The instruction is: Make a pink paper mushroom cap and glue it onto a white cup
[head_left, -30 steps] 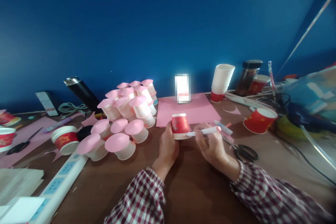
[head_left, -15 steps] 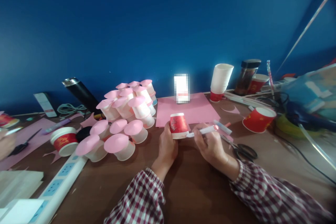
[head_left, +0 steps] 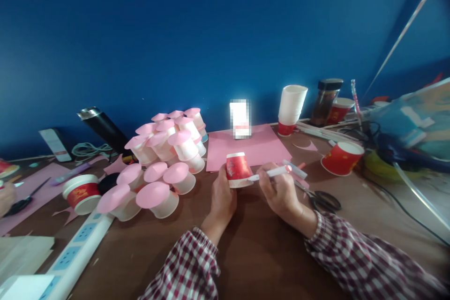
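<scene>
A red paper cup (head_left: 238, 168) with white edges is held upside down, rim downward, in my left hand (head_left: 224, 194), whose fingers wrap round its left side. My right hand (head_left: 280, 192) grips a white marker pen (head_left: 272, 172) with a reddish end. The pen's tip points left and meets the cup's lower right side, or lies very close to it. Beyond the cup lies a stack of pink paper (head_left: 262, 147). Black-handled scissors (head_left: 325, 200) rest to the right of my right hand.
Several upturned cups with pink paper cone tops (head_left: 157, 193) stand at left, near a white power strip (head_left: 72, 253). A black flask (head_left: 101, 126) leans behind. Stacked white cups (head_left: 292, 105) and a red cup (head_left: 342, 158) stand at right. Another person's hand (head_left: 6, 198) shows at far left.
The whole view has shifted slightly, so things sit a little further left. My hands keep the same hold on cup and pen. The other person's hand at far left has moved lower.
</scene>
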Motion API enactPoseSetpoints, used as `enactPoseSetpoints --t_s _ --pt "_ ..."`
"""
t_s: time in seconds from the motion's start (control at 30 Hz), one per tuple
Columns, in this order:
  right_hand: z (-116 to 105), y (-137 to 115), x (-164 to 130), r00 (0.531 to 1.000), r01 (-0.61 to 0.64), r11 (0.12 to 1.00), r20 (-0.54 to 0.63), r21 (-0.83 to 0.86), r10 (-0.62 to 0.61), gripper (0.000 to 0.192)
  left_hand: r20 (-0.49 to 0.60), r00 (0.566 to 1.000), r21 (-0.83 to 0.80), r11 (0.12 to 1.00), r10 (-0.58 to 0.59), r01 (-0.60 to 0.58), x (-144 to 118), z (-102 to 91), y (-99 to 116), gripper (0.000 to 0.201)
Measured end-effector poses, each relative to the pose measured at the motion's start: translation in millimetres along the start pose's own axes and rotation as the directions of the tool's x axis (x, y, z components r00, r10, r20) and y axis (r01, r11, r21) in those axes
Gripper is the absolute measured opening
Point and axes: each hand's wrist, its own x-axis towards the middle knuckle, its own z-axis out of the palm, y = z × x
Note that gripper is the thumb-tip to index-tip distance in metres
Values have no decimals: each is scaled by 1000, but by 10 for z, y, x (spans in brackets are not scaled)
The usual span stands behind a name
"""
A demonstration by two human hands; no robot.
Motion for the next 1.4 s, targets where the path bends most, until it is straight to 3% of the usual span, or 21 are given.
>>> enactPoseSetpoints --t_s 0.27,0.7,1.07,1.27,1.4 --pt "-9 -8 3 999 10 1000 39 15 -10 17 -12 1000 -40 999 2 -2 12 1 -7 32" --pt "4 22 -6 998 -27 996 -50 79 31 20 -15 998 -72 995 68 -69 -7 6 -7 29" --pt "-13 -6 19 999 -33 997 24 69 31 20 -21 999 -92 995 40 -42 -4 11 -40 32" --pt "-43 -33 11 998 5 999 -67 31 -3 15 -13 999 -118 992 42 -43 11 21 -38 33" --pt "-32 -5 32 997 -33 997 -61 65 37 19 0 998 -132 989 64 -63 10 22 -40 33"
